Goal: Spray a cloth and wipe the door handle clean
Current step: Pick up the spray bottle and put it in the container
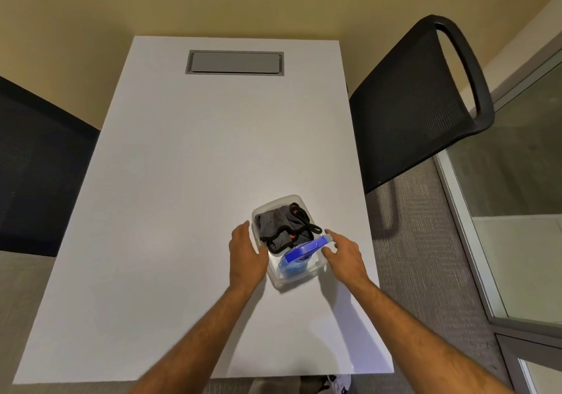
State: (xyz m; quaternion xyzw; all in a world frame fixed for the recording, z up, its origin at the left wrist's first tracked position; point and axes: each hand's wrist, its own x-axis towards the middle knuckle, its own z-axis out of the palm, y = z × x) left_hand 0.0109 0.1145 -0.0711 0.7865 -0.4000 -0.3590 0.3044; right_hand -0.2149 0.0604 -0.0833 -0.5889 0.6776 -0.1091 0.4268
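Observation:
A clear plastic bin (275, 206) stands on the white table (182, 180) near its right front part. Inside lies a grey cloth with black trim (279, 226), and a blue spray bottle (304, 253) leans in the near end, its nozzle pointing right. My left hand (244, 255) is open against the bin's left side. My right hand (345, 253) is open at the bin's right side, fingertips close to the bottle's nozzle. Neither hand holds anything. No door handle is in view.
A black mesh chair (419, 104) stands at the table's right edge. A grey cable hatch (234, 62) is set into the far end of the table. A glass partition with a metal frame (465, 241) runs along the right. Dark panelling lies to the left.

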